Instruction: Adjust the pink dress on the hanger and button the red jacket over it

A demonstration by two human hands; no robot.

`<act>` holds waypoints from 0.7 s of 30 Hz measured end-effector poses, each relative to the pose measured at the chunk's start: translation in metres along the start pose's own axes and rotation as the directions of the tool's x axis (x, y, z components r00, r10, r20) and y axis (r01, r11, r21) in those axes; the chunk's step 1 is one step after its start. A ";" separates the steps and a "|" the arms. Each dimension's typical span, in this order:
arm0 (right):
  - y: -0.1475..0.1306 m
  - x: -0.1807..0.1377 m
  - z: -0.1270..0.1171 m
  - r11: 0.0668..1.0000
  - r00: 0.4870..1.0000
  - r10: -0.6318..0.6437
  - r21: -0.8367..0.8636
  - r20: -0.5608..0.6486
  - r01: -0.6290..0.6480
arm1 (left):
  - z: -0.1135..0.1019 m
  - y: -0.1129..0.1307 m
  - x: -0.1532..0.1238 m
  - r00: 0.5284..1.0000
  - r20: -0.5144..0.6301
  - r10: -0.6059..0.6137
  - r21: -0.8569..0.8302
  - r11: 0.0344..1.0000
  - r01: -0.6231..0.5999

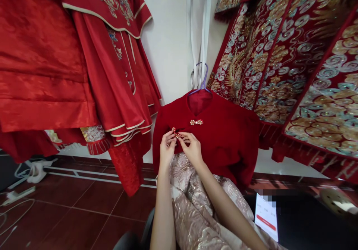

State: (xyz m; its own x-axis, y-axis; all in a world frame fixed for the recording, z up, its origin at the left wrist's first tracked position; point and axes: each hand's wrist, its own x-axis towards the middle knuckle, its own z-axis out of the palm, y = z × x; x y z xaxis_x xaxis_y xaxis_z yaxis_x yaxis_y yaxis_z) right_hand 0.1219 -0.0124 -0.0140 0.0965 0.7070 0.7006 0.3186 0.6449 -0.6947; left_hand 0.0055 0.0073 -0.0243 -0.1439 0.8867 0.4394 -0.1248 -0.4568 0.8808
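In front of me a dark red jacket point(223, 141) hangs from a purple hanger point(204, 84). A gold ornamental frog button point(196, 122) joins its front near the neck. Lower down, my left hand point(167, 147) pinches the jacket's front edge beside another frog button point(173, 129). My right hand point(191, 145) meets it from the other side, thumb and forefinger closed on a gold flower-shaped piece point(178, 136) of that fastener. The fingertips of both hands nearly touch and partly hide the small pieces. Below the jacket, patterned silvery-pink fabric point(192, 205) spreads over my lap.
Red garments point(112, 56) hang at the left, and heavily embroidered ones point(279, 56) at the right. White straps point(200, 26) come down to the hanger. A lit phone point(266, 218) lies on a dark surface at the lower right. Cables point(16, 216) trail over the tiled floor point(84, 209).
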 end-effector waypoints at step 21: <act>0.170 -0.262 -0.309 0.585 0.924 0.340 -0.730 -0.173 -0.352 | -0.001 0.004 0.000 0.985 -0.135 -0.107 -0.054 0.993 0.100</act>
State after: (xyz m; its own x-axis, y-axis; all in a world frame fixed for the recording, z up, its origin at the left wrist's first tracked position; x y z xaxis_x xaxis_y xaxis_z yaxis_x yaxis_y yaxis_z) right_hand 0.4421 -0.1782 -0.2651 0.3609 0.8223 0.4400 0.8413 -0.0834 -0.5342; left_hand 0.0038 0.0050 -0.0212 -0.2607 0.9126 0.3150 -0.1911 -0.3686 0.9097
